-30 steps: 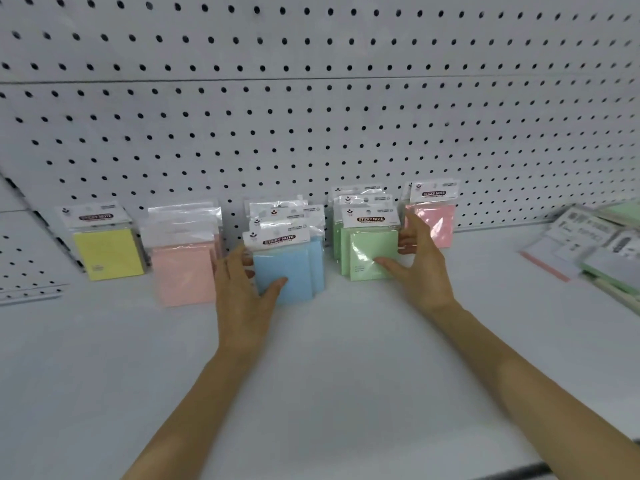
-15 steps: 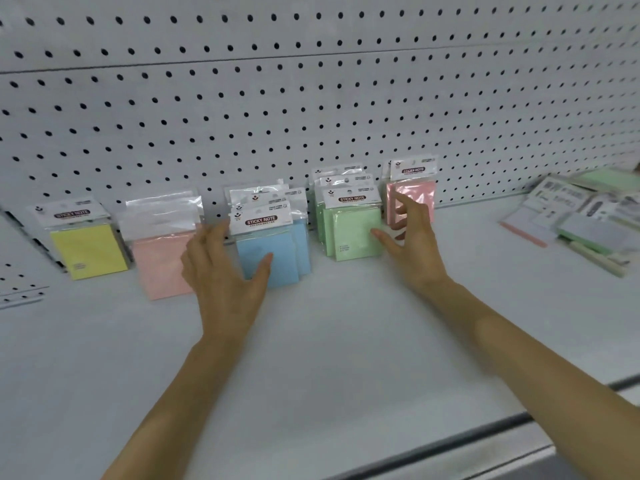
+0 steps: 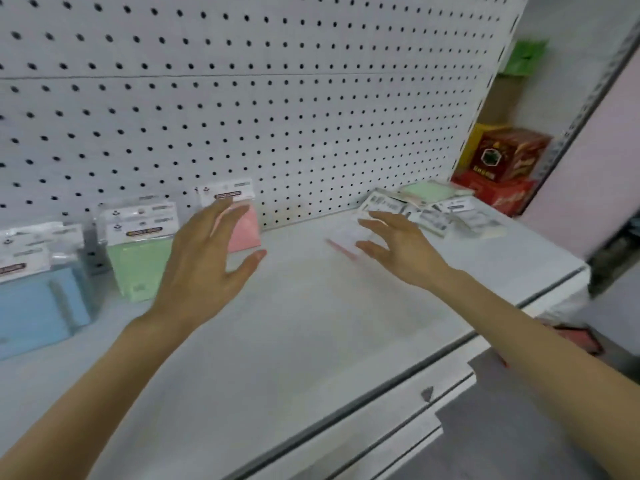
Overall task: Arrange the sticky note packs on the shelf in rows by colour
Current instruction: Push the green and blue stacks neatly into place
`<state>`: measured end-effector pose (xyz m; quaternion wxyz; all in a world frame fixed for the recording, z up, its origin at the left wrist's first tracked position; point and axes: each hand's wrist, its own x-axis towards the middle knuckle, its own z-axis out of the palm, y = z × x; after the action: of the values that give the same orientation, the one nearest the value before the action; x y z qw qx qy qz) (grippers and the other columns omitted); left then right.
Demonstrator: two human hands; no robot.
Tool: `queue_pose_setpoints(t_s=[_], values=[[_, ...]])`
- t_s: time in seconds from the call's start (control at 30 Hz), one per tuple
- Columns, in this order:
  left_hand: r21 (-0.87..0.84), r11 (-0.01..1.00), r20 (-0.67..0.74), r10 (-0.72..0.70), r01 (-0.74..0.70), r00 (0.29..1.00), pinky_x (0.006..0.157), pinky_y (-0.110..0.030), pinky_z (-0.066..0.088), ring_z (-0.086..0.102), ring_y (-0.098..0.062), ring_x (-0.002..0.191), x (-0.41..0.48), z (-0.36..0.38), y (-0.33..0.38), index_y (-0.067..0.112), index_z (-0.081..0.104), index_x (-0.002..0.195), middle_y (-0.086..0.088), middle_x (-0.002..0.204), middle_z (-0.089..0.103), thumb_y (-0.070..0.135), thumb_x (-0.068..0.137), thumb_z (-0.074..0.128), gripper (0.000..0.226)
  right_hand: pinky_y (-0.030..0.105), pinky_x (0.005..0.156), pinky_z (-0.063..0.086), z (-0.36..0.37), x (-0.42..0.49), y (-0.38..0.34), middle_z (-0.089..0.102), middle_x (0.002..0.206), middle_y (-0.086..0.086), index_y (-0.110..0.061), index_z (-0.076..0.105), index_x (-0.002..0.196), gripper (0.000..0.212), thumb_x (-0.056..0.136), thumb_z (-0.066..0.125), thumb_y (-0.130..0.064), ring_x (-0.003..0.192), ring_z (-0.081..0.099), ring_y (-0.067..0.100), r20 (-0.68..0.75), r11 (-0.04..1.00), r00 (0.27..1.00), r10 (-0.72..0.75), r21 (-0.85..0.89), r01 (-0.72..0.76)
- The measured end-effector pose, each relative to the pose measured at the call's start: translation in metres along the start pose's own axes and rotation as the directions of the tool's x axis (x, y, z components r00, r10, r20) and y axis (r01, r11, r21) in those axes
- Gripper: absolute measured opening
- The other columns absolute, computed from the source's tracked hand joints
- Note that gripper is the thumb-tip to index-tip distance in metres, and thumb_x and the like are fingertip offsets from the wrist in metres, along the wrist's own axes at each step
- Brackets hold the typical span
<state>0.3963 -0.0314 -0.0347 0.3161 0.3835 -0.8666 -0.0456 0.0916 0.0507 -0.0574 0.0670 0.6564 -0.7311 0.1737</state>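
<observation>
Blurrily, loose packs (image 3: 446, 216) lay just beyond your right hand (image 3: 401, 252); your left hand (image 3: 202, 265) half-hid the pink pack (image 3: 247, 233), all fingers (image 3: 221, 218) apart.

Bright even light, motion blur, wide-angle warp

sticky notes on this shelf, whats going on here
A person is sorting sticky note packs on a white shelf. Against the pegboard stand blue packs, green packs and a pink pack. Both hands are open and empty: the left hand hovers by the pink pack, the right hand reaches toward the unsorted pile lying flat at the right.
</observation>
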Motion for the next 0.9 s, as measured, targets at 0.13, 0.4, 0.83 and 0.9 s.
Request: queue_pose_setpoints(t_s=[0.13, 0.4, 0.83, 0.9], values=[[0.056, 0.995, 0.149, 0.068, -0.077, 0.987, 0.114, -0.038, 0.018, 0.027, -0.023, 0.141, 0.026, 0.063, 0.064, 0.020, 0.037, 0.144, -0.005, 0.154, 0.030, 0.067, 0.083, 0.033, 0.077, 0.044, 0.115, 0.021, -0.025, -0.025, 0.093, 0.028, 0.154, -0.001, -0.027, 0.038, 0.144, 0.061, 0.091, 0.034, -0.059, 0.142, 0.024, 0.022, 0.137, 0.997, 0.988, 0.068, -0.047, -0.062], [0.044, 0.998, 0.313, 0.031, -0.047, 0.949, 0.119, -0.033, 0.004, 0.006, -0.015, 0.147, 0.061, 0.147, 0.153, 0.027, 0.020, 0.150, 0.001, 0.160, 0.009, 0.066, 0.087, 0.025, 0.074, 0.034, 0.116, 0.018, -0.045, -0.063, 0.227, 0.023, 0.156, 0.000, -0.027, 0.033, 0.145, 0.061, 0.091, 0.039, -0.055, 0.143, 0.021, 0.020, 0.248, 0.986, 0.955, 0.160, 0.000, -0.165], [0.029, 0.993, 0.489, -0.112, 0.112, 0.865, 0.116, -0.029, -0.009, -0.008, -0.008, 0.146, 0.052, 0.185, 0.181, 0.031, 0.015, 0.151, 0.005, 0.161, 0.003, 0.087, 0.069, -0.003, 0.101, 0.026, 0.116, 0.006, -0.023, -0.044, 0.280, 0.013, 0.159, -0.003, -0.020, 0.024, 0.149, 0.074, 0.089, 0.034, -0.061, 0.146, 0.010, 0.012, 0.366, 0.952, 0.911, 0.192, 0.157, -0.264], [0.006, 0.996, 0.481, -0.085, 0.093, 0.872, 0.114, -0.025, -0.014, -0.011, -0.006, 0.146, 0.034, 0.180, 0.186, 0.032, 0.015, 0.151, 0.007, 0.160, 0.001, 0.088, 0.066, -0.008, 0.104, 0.029, 0.118, 0.008, -0.023, -0.051, 0.279, 0.014, 0.158, -0.002, -0.020, 0.025, 0.149, 0.079, 0.085, 0.030, -0.066, 0.146, 0.011, 0.014, 0.371, 0.964, 0.914, 0.165, 0.133, -0.228]])
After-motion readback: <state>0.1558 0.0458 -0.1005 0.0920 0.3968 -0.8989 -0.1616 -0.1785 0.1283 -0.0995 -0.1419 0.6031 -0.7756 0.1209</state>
